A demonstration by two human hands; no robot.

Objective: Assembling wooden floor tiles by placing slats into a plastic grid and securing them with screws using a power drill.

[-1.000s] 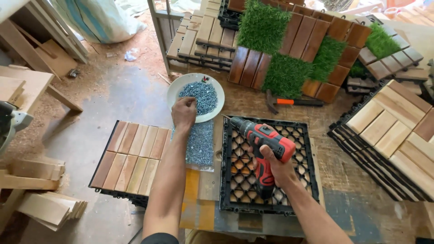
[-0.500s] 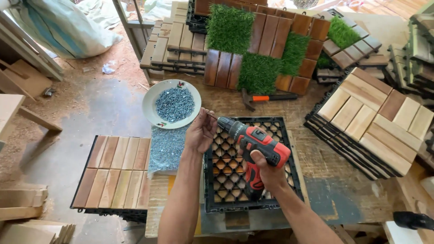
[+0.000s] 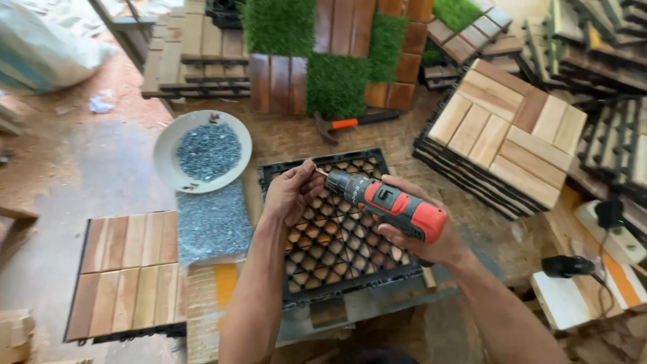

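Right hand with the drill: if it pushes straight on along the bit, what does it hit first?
Likely the left hand: the red drill in the right hand points at its fingertips, which pinch something small at the bit tip. Depth unclear.

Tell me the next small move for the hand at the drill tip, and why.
Probably seat the screw on the bit, then lower the drill to the black grid tile. The left hand pinches something small at the bit tip, the right hand holds the drill tilted above the tile, and the tip is not yet touching it.
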